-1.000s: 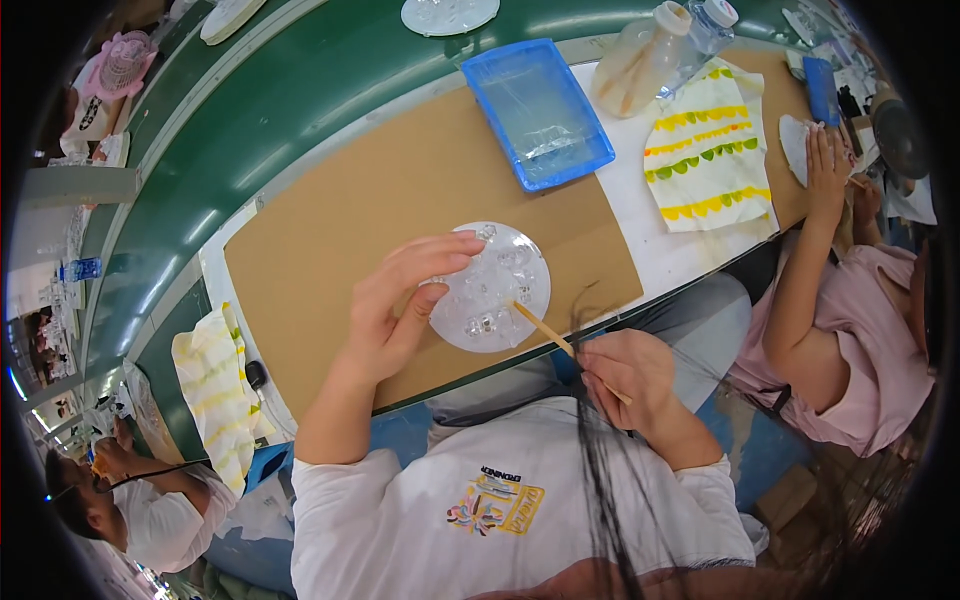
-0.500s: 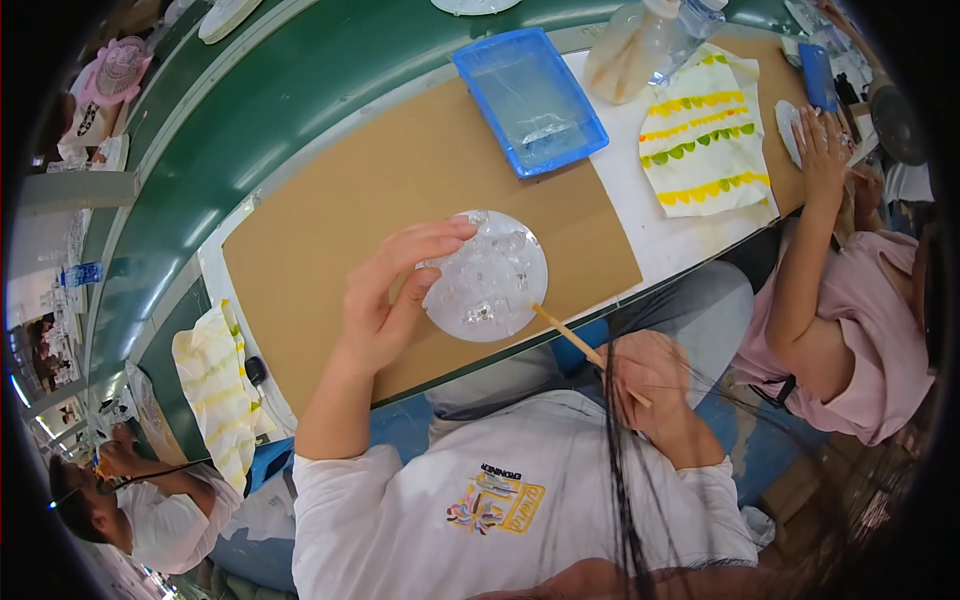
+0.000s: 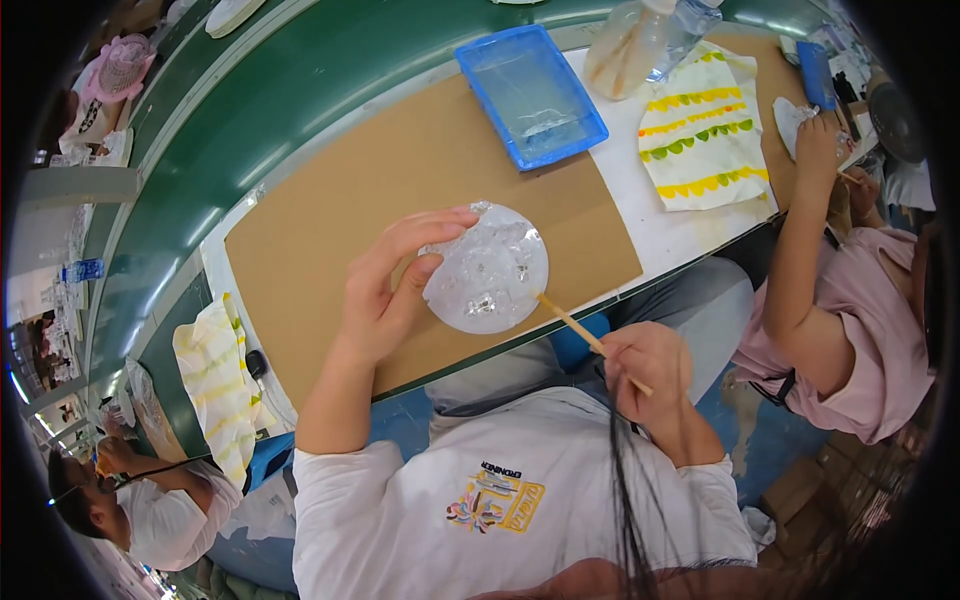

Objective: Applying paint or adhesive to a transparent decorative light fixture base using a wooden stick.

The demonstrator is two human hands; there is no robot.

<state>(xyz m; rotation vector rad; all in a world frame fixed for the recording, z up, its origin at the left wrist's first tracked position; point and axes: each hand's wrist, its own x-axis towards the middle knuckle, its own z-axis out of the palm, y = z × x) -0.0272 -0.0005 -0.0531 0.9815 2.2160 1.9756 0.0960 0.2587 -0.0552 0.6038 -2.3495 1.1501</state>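
Observation:
A round white disc (image 3: 462,314) bearing several clear, glinting pieces (image 3: 485,262) lies near the front edge of the brown board. Over its left edge curves my left hand (image 3: 385,285), thumb and fingers apart, with the fingertips at the rim; whether they press on it I cannot tell. My right hand (image 3: 650,372) is closed round a thin wooden stick (image 3: 575,328). The stick slants up and left, its far tip at the disc's lower right edge; the tip's exact shape is too small to make out.
Beyond the disc stands a blue tray (image 3: 530,100) with clear contents. Behind it to the right are plastic bottles (image 3: 630,48) and a yellow-and-green patterned cloth (image 3: 703,135). Another such cloth (image 3: 213,385) hangs at the left edge. A co-worker (image 3: 830,310) sits close on the right.
My right hand has turned slightly, and the stick's tip has risen a little along the disc's edge. My left hand stays about where it was. The co-worker's hand on the right has shifted.

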